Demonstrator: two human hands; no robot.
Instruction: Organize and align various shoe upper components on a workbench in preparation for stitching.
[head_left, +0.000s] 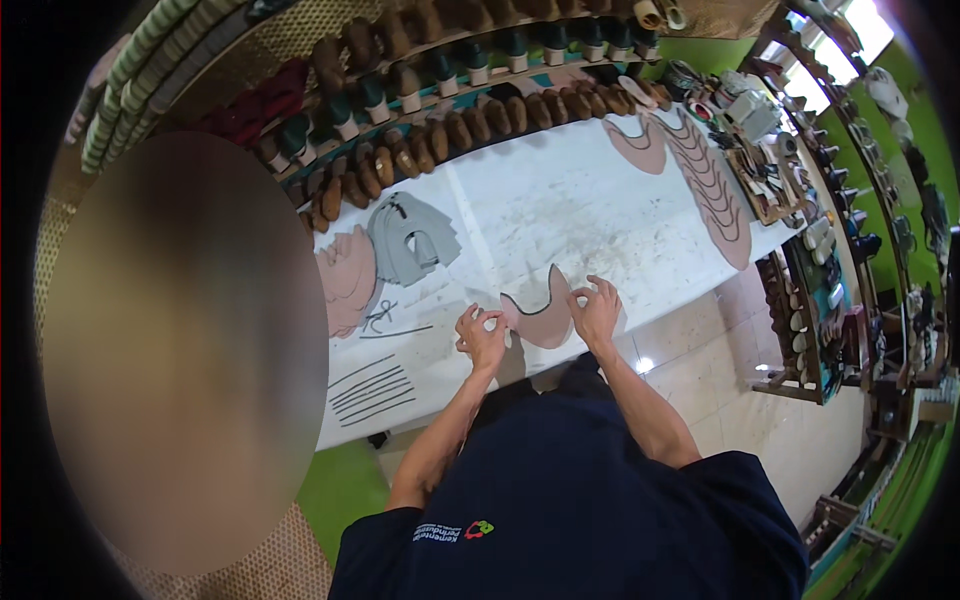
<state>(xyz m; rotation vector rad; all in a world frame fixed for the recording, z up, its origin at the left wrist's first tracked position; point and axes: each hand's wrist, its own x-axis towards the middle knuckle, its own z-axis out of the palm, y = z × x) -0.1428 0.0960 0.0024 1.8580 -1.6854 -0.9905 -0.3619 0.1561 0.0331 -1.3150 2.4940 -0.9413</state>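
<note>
A pinkish U-shaped shoe upper piece (546, 328) is held just over the near edge of the white table. A dark strip runs along its inner curve. My left hand (484, 336) pinches its left tip between thumb and finger. On the opposite side, my right hand (597, 309) is closed in a pinch at the right tip. Several dark thin strips (372, 390) lie in a row left of my left hand, with a small tangle of strips (380, 318) beyond them.
Grey upper pieces (410, 240) are stacked beside pink pieces (345, 275) on the left. More dark-edged uppers (715, 195) overlap at the table's right end. Brown shoe lasts (450, 138) line the far edge. A cluttered tray (770, 180) and shoe racks (825, 270) stand at right.
</note>
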